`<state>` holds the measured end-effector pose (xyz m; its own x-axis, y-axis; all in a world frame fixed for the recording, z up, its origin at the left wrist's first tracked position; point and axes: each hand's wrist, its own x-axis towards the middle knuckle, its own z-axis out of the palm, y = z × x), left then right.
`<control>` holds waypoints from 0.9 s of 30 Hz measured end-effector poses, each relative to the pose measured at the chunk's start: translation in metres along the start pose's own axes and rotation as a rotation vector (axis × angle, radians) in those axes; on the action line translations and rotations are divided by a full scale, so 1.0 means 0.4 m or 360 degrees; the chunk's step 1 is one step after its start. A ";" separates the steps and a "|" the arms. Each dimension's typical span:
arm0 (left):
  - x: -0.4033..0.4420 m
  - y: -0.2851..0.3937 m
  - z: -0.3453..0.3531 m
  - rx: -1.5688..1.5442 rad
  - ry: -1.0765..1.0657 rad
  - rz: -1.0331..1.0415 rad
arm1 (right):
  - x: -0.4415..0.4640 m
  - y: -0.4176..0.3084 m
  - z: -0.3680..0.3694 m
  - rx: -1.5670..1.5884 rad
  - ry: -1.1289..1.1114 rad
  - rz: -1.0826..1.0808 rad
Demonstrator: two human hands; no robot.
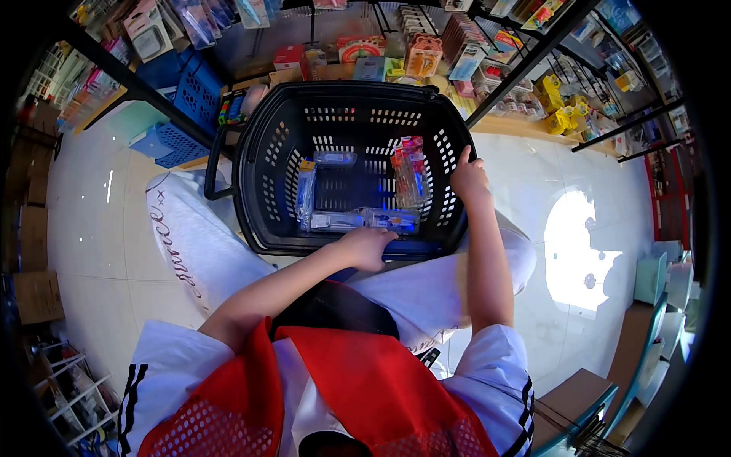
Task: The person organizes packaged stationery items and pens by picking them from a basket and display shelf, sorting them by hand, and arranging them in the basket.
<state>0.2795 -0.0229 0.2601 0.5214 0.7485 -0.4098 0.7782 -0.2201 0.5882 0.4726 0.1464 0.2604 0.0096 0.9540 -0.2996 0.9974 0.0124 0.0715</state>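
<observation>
A black plastic shopping basket (266,164) with slotted walls stands in front of me, between my knees. My left hand (367,248) is closed over its near rim. At the right rim, my right hand (470,180) grips the edge, some of its fingers hidden. Inside the basket, clear packs with blue parts (335,221) lie along the near wall, close to my left hand. Another clear pack (305,196) leans by the left wall, and a small one (334,158) rests toward the back. Red-topped packs (410,171) are grouped on the right side.
Behind the basket, a shelf holds boxed and hanging goods, among them a red box (288,57). Blue plastic baskets (196,91) stand at the left. Pale floor tiles (95,228) lie on both sides. Cardboard boxes (38,297) are at far left, and a brown box (572,407) is at lower right.
</observation>
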 end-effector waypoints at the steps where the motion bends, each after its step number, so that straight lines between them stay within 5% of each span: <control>1: 0.000 -0.002 0.000 0.0004 0.0001 0.0006 | 0.005 -0.003 0.003 -0.0013 -0.0006 0.0011; 17: 0.003 -0.020 0.000 -0.0064 -0.0057 0.0039 | 0.029 -0.019 0.020 -0.0038 -0.0021 0.0090; 20: 0.007 -0.025 -0.039 -0.0428 -0.0254 0.0108 | 0.026 -0.018 0.017 -0.0088 -0.0008 0.0075; 23: 0.095 -0.108 -0.045 -0.1919 -0.0341 -0.0196 | 0.035 -0.001 -0.014 0.0182 0.0036 -0.0065; 27: 0.276 -0.226 -0.041 -0.2319 0.0434 -0.0568 | 0.064 0.053 -0.088 0.0354 -0.0182 -0.0224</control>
<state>0.2607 0.0900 0.1732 0.1817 0.7520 -0.6336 -0.2518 0.6584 0.7093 0.4915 0.1818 0.2879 -0.1344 0.9075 -0.3980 0.9807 0.0642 -0.1848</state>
